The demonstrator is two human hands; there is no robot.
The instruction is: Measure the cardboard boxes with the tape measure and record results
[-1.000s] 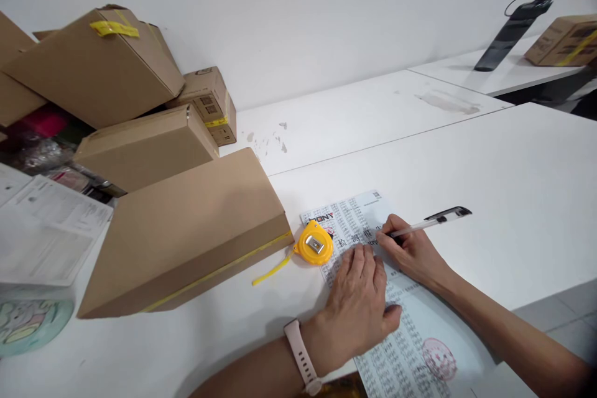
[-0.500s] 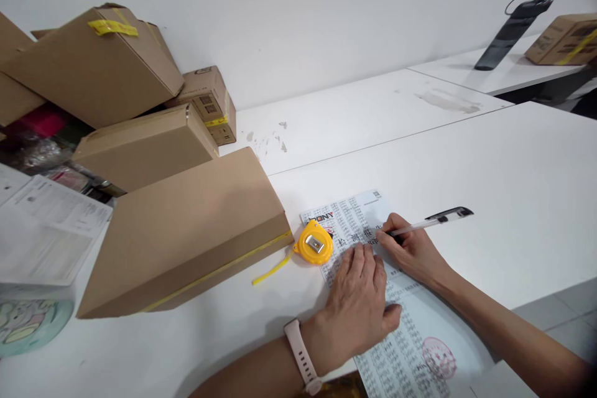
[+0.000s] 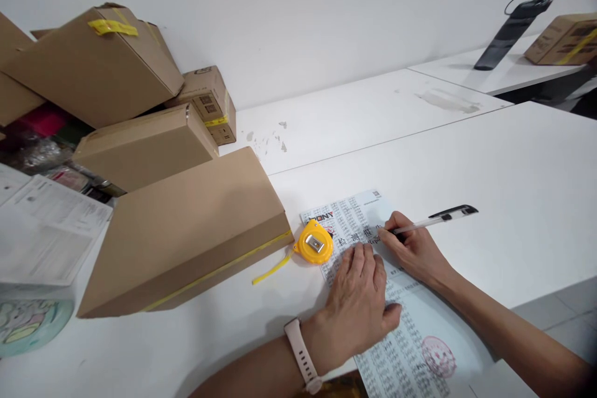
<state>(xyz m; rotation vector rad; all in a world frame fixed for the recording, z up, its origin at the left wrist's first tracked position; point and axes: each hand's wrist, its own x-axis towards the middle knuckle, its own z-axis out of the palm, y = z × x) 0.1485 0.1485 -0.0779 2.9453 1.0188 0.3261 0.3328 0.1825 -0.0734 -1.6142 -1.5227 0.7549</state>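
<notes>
A printed paper sheet (image 3: 405, 323) with a red stamp and rows of handwriting lies on the white table. My left hand (image 3: 357, 301) rests flat on it, fingers stretched out, with a pale pink band at the wrist. Between the closed fingers of my right hand (image 3: 415, 252) is a black-capped clear pen (image 3: 443, 219). Its writing tip is hidden by the fingers, close to the sheet. At the sheet's left edge sits a yellow tape measure (image 3: 314, 242), a short length of its tape pulled out, just beyond my left fingertips.
A large cardboard box (image 3: 191, 230) lies left of the tape measure, with stacked boxes (image 3: 102, 68) behind it. Documents (image 3: 46, 230) are at the far left. A dark water bottle (image 3: 508, 34) and a taped carton (image 3: 562, 40) stand at the back right.
My right hand and the pen have shifted slightly to the right over the sheet. My left hand and the tape measure stay in place.
</notes>
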